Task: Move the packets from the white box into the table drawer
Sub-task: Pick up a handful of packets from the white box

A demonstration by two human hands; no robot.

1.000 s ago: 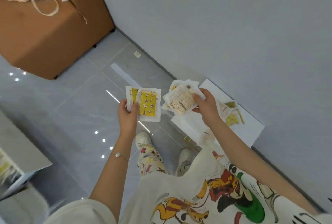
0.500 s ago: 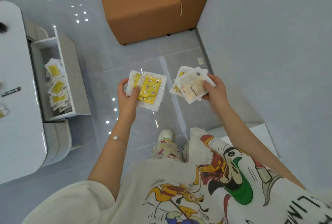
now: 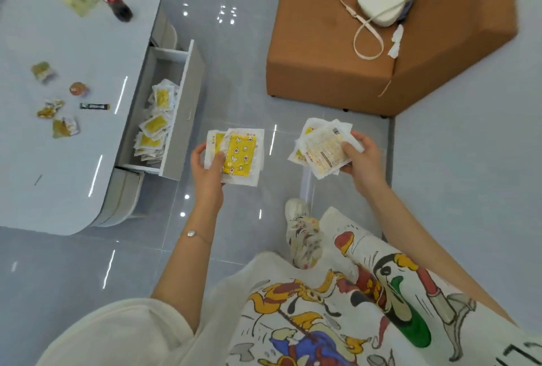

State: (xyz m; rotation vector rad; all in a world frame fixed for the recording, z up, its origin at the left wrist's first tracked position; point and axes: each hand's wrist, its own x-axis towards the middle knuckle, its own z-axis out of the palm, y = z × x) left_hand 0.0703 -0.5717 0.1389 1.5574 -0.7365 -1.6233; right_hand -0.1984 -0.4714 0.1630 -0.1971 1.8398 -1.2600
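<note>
Packets (image 3: pixel 239 157) with yellow fronts are gripped in the left hand (image 3: pixel 206 166), the thumb curled over the top one. A second stack (image 3: pixel 325 148), printed backs up, is pinched in the right hand (image 3: pixel 362 160). Both stacks are held apart above the floor (image 3: pixel 249 72). The table drawer (image 3: pixel 187 107) is pulled out, near the left hand, with more packets (image 3: pixel 155 125) heaped inside. Small wrappers (image 3: pixel 63 126) are scattered on the tabletop (image 3: pixel 73 175).
</note>
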